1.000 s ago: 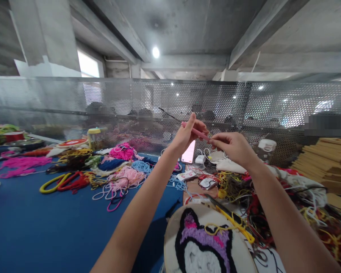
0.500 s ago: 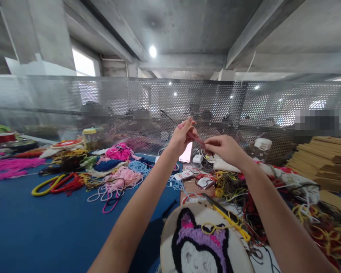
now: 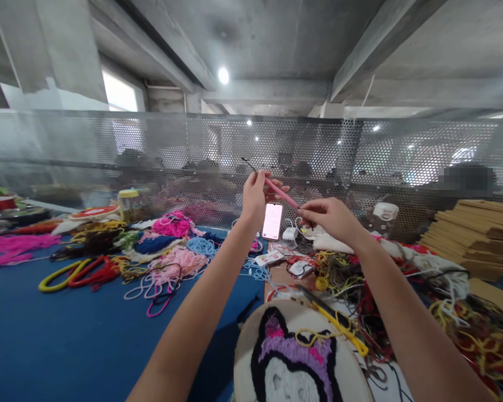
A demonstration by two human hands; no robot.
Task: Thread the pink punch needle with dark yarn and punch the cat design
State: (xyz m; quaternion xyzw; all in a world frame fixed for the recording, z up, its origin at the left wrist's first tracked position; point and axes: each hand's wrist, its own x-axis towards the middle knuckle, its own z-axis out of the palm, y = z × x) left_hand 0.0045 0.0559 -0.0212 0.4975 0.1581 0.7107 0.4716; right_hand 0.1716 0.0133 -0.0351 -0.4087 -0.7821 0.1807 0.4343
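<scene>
A slim pink punch needle [image 3: 283, 193] slants across the space between my hands, held up above the table. My left hand [image 3: 257, 192] grips it near its upper left end, the other fingers loosely spread behind it. A thin dark tip [image 3: 248, 163] sticks out past that hand. At the lower right end, my right hand [image 3: 329, 218] pinches the tool between thumb and fingertips. Below lies a round embroidery hoop [image 3: 243, 357] with a black, purple and white looped yarn figure. On it rest a yellow utility knife [image 3: 339, 324] and a piece of yellow yarn [image 3: 314, 336].
A lit phone [image 3: 272, 221] stands behind the hands, near a white power strip [image 3: 270, 257]. Tangled yarn [image 3: 176, 265] and red-handled scissors [image 3: 94, 272] lie left on the blue table [image 3: 88, 340]. Stacked cardboard [image 3: 478, 240] is at right, a perforated metal screen [image 3: 171, 139] behind.
My left hand has shifted left and turned, so more of the pink handle shows between the hands. The phone is now more fully visible. My right hand has hardly moved.
</scene>
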